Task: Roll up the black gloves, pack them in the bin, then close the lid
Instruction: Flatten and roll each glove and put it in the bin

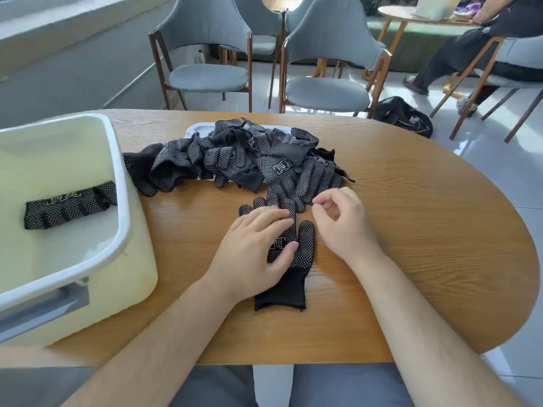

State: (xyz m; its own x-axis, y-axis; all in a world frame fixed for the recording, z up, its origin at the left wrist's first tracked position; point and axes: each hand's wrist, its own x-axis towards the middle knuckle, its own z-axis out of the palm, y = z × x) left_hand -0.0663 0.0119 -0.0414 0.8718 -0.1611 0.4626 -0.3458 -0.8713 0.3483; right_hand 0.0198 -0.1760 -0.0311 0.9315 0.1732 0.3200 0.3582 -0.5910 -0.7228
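Glove lies under left hand; right hand curls, perhaps empty.

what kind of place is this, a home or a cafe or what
Likely a cafe or office lounge rather than a home: matching grey chairs on a glossy tiled floor, and a second table behind, where another person sits.

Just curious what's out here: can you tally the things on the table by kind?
Bin: 1
Heap of loose gloves, too tangled to count singly: 1
Lid, under the heap: 1
Rolled glove bundle, in the bin: 1
Flat glove, under the left hand: 1
Total: 5
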